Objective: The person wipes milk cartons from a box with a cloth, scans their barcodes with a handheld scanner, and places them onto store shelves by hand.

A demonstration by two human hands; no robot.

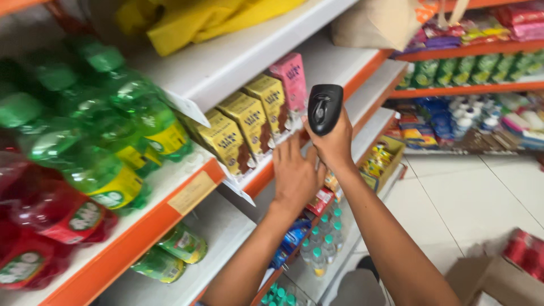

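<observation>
- Right now, from the head camera, the right hand (334, 141) is wrapped tight around a black scanner (324, 107), with its top end pointing up toward the shelf.
- Just beside it, the left hand (294, 175) is open with its fingers spread, and the fingertips touch the front edge of the shelf (255, 175) under the small yellow drink cartons (249, 122).
- One pink carton (290, 79) stands at the far end of the yellow row.
- Green bottles (113, 136) and red bottles (51, 215) fill the near end of the shelf, well apart from both hands.
- Small clear bottles (323, 243) stand on a lower shelf, under the arms.
- A cardboard box (498, 277) sits on the floor off to the right.
- I think the scanning will go best if the scanner is held steady, close to the shelf tag, while the open hand keeps off the tag so it does not hide it.
</observation>
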